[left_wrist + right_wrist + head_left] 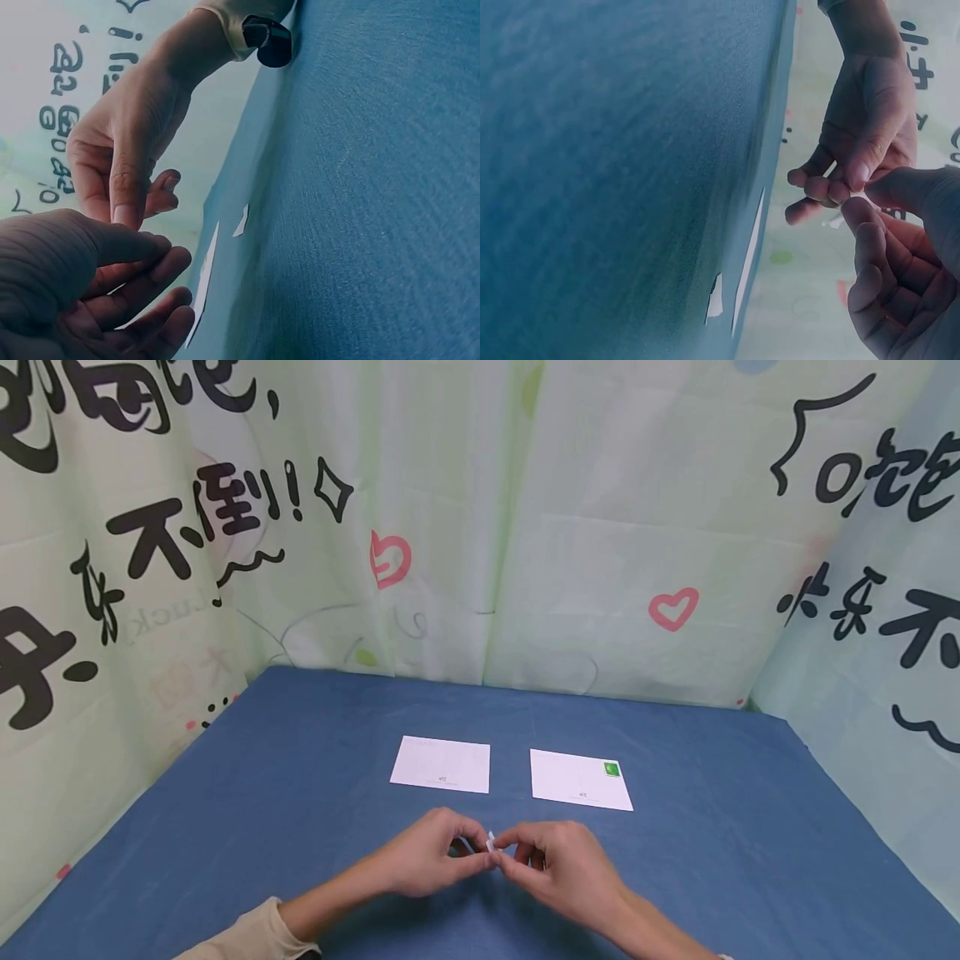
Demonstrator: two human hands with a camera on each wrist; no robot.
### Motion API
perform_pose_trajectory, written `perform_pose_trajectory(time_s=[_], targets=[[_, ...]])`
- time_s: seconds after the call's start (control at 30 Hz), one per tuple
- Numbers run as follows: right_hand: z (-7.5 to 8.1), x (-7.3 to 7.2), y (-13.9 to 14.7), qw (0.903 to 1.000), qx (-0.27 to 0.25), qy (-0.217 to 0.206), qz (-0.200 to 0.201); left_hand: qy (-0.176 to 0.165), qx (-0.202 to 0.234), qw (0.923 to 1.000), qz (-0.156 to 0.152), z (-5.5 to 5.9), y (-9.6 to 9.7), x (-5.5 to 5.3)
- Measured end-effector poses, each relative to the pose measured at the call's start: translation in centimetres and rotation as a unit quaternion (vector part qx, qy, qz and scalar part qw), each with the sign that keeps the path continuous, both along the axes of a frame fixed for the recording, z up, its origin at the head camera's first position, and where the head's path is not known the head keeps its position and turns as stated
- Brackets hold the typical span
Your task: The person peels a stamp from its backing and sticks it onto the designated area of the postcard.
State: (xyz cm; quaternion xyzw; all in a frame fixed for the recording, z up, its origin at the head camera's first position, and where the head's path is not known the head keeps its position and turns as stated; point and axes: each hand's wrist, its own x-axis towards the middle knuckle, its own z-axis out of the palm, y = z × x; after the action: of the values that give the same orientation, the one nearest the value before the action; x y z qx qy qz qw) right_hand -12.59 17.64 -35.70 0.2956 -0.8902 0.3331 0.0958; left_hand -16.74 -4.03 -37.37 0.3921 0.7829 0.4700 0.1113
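Both hands meet over the near part of the table, fingertips close together. A small white scrap, paper-like, is pinched between them; fingers cover most of it, so its exact kind is unclear. My left hand grips it from the left with thumb and fingertips. From the other side my right hand pinches it between thumb and forefinger. Beyond the hands lie two white envelopes or cards: a plain left one with small print at its lower edge, and a right one bearing a green stamp in its upper right corner.
A blue cloth covers the table. Pale curtains with dark lettering and pink hearts stand behind it and along both sides. Each wrist carries a dark strap or device, partly visible.
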Motion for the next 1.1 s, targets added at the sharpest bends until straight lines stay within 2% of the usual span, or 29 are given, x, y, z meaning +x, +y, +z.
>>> perform_pose_trajectory(time_s=[0.13, 0.37, 0.87, 1.1], targets=[[-0.07, 0.04, 0.00, 1.0000, 0.001, 0.004, 0.001, 0.012, -0.011, 0.9999, 0.005, 0.05, 0.01, 0.17], [-0.01, 0.13, -0.03, 1.0000, 0.007, -0.007, 0.000, 0.010, -0.026, 0.9996, 0.004, 0.22, -0.02, 0.47], [-0.13, 0.08, 0.07, 1.0000, 0.004, -0.002, -0.002, 0.013, -0.017, 0.9998, 0.003, 0.18, -0.08, 0.49], [-0.21, 0.04, 0.24, 0.9997, -0.001, 0.023, -0.007, 0.022, -0.016, 0.9996, 0.006, 0.13, -0.08, 0.39]])
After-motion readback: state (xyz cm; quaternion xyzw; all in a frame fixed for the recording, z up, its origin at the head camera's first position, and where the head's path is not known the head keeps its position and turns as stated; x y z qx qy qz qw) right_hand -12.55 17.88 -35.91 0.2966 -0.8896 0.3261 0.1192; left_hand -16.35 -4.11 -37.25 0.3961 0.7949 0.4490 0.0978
